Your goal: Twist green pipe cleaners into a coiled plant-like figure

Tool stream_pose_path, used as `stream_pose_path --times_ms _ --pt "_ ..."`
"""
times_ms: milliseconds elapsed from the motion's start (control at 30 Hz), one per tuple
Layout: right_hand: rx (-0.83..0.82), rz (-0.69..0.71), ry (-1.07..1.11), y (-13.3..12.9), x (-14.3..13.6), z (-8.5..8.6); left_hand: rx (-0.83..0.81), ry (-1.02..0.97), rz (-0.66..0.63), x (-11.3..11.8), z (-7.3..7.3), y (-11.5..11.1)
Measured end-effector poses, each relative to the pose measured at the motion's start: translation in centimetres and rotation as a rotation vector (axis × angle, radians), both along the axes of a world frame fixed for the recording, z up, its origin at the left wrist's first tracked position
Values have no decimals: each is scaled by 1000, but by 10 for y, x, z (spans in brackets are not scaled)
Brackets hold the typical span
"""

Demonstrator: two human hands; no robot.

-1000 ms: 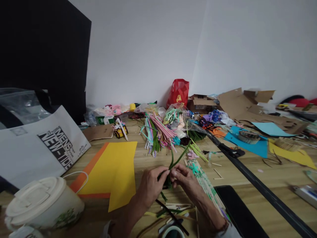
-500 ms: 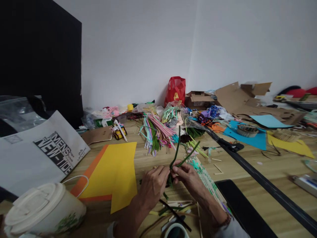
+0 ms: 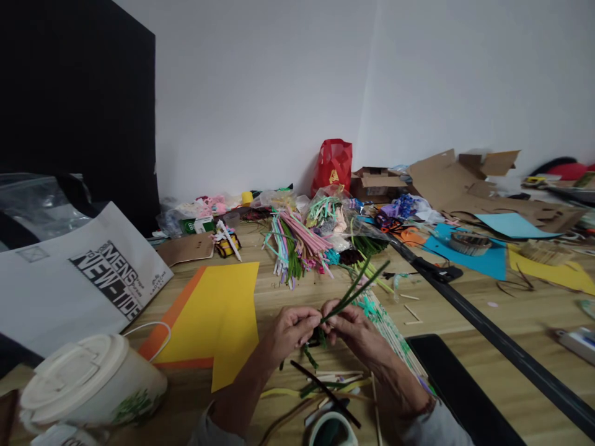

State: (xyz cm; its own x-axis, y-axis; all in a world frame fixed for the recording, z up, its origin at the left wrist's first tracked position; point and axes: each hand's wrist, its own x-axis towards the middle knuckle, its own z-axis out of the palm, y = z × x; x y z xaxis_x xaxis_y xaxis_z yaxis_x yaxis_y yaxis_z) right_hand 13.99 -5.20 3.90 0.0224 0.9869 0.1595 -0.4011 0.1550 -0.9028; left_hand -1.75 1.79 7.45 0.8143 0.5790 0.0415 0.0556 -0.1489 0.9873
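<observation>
Green pipe cleaners (image 3: 354,293) are pinched between my two hands, their long ends slanting up to the right. My left hand (image 3: 294,331) is closed with thumb and fingertips at the lower part of the stems. Close beside it, my right hand (image 3: 351,325) grips the same pipe cleaners near their middle. Shorter curled green pieces (image 3: 309,357) hang below the fingers. Exactly how the stems join is hidden by the fingertips. Under my hands lie a dark brown strip (image 3: 325,394), loose sticks, and a roll of tape (image 3: 333,430) at the bottom edge.
Yellow paper (image 3: 232,322) lies left, by a lidded cup (image 3: 93,384) and a white bag (image 3: 93,266). A phone (image 3: 458,390) is at right, next to a long black bar (image 3: 488,328). Bundled pipe cleaners (image 3: 300,248) and a red bag (image 3: 333,164) stand behind.
The long green ends have swung from upright and spread to lying close together, leaning right. My left hand has turned so its thumb shows; the view has shifted slightly.
</observation>
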Motion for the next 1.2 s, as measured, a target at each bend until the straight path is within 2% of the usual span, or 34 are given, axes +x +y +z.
stream_pose_path --times_ms 67,167,300,433,533,667,800,1000,1100,1200 --pt "18 35 -22 -1 0 1 -122 -10 -36 -1 2 1" --pt "27 15 -67 0 -1 -1 -76 6 -16 -1 8 -1" --pt "7 -67 -76 2 -4 -5 239 56 130 -1 12 -8" --pt "-21 -126 -92 3 -6 -6 687 156 310 1 5 -13" --pt "-48 -154 -100 4 -6 -4 957 206 309 1 -1 -15" --pt "-85 -174 -119 3 -4 -3 1104 244 270 1 -4 -15" --pt "-48 -150 -86 4 -1 -7 1068 250 291 2 -5 -15" --pt "-37 -143 -100 5 2 -10 847 269 275 2 -1 -14" --pt "-36 -137 -129 4 2 -9 686 254 231 0 2 -12" --pt "-11 -99 -132 3 3 -7 441 173 159 -1 4 -8"
